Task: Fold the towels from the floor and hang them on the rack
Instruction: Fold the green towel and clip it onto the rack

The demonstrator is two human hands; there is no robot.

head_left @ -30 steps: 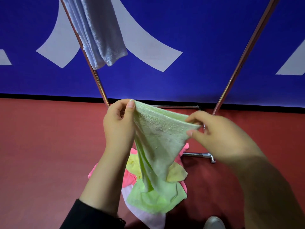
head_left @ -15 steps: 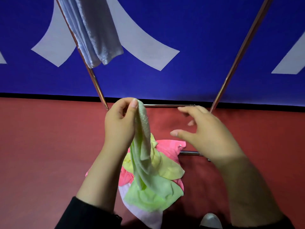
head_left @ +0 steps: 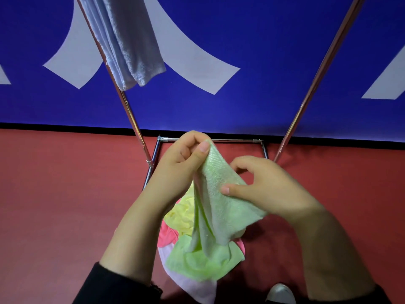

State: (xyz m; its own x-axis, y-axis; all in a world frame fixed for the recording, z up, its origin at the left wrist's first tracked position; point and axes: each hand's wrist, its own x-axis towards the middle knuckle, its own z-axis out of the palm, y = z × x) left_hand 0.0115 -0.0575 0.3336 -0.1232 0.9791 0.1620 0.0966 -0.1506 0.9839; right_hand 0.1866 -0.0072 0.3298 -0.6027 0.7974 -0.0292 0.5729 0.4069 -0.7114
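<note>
At the upper left, a pale blue towel (head_left: 129, 42) hangs folded over the rack (head_left: 129, 113), whose left pole slants down to a base bar on the red floor (head_left: 54, 205). Behind it stands a blue wall (head_left: 263, 40) with pale shapes. Just right of that pole, the left hand (head_left: 182, 165) pinches the top corner of a green towel (head_left: 219, 205) between thumb and curled fingers, holding it up above the floor. The towel hangs down from that pinch in loose folds. Below it, a pile of towels (head_left: 186, 216) lies on the floor between the forearms: yellow, pink, light green and a pale one at the bottom. To the right, the right hand (head_left: 265, 187) grips the towel's side edge lower down, thumb pressed on the front of the cloth and fingers curled behind it. Farther right, the rack's other pole slants up toward the top right corner. A shoe tip (head_left: 280, 292) shows at the bottom edge.
</note>
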